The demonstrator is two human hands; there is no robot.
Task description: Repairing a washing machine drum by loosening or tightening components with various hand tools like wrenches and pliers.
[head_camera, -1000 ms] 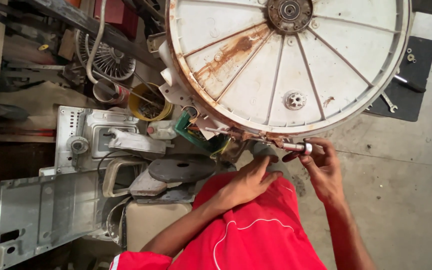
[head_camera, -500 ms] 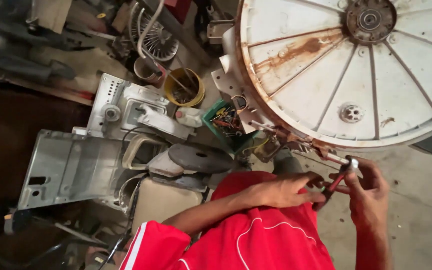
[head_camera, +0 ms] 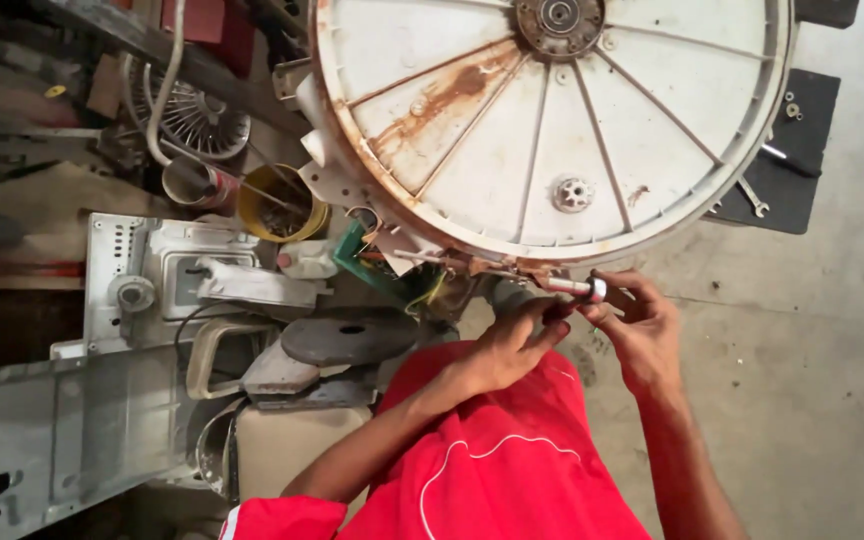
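Concrete workshop floor (head_camera: pixel 832 400), cluttered with machine parts. White ribbed washing-machine tub (head_camera: pixel 552 120) lies bottom-up, rust streaks along rim. Left hand (head_camera: pixel 512 345) and right hand (head_camera: pixel 642 330) meet at tub's lower edge, both pinching small silver-tipped tool (head_camera: pixel 577 288) against rusty rim fitting. Fitting still attached; tub not yet stripped. Spanners on black mat (head_camera: pixel 802 130) beyond tub, untouched.

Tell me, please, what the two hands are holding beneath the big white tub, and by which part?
Both the right hand and left hand pinch a small silver cylindrical part, the grip near its end; finer detail cannot be told.
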